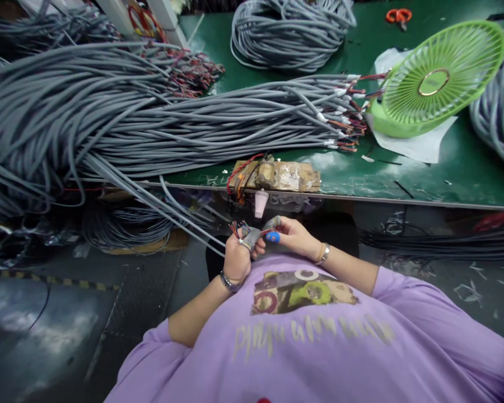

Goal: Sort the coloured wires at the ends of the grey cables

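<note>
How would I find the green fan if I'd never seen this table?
Start at the green table and look to its far right side. There, on a white sheet beside the ends of the grey cables, lies the fan. It is the only round, bright lime thing with thin spokes and a gold ring in the middle.

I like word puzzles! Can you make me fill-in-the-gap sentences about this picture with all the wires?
1. The fan on the workbench is ____ in colour.
2. The left hand holds a grey cable end with ____ wires sticking out.
3. The scissors have ____ handles.
4. The person's T-shirt is ____.

Missing words: green; coloured; orange; purple
</note>
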Tool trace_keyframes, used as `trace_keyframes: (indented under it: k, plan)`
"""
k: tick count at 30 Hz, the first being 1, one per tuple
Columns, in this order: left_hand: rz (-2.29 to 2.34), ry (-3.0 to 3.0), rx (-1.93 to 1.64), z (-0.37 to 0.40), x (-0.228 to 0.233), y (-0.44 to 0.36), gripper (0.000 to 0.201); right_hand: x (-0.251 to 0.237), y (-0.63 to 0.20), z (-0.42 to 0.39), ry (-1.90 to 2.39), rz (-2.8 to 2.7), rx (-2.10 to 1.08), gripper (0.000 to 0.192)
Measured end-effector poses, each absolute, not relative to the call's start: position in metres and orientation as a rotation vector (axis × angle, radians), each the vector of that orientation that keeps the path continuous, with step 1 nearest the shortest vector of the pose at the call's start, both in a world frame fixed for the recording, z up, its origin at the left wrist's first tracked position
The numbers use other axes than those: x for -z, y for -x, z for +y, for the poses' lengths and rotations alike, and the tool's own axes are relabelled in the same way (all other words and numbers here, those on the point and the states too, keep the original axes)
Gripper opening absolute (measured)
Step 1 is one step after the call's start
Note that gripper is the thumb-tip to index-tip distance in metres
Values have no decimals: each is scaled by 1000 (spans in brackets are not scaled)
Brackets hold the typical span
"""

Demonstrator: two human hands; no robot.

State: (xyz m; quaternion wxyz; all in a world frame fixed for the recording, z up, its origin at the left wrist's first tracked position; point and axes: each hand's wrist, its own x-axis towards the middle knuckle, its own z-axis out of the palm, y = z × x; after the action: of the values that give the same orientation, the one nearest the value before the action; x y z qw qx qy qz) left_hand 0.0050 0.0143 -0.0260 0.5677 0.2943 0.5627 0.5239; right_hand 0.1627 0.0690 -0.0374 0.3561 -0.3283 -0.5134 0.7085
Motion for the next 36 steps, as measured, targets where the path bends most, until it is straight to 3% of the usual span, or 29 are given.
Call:
trace_keyframes:
  k: [4,11,22,36]
  plan:
    - [1292,-735,-1184,14,24,-3,27,34,-156,70,865,-1306,-1818,39]
    - [1230,-1030,-793,9,20,8,29,31,-156,75,888,-1344,-2041,43]
    - [1269,-604,-1334,14,20,-2,29,23,-147,80,935,-1213,-1992,46]
    - [1326,-713,-1279,8,28,0,30,19,-130,82,1019,-1196,-2069,44]
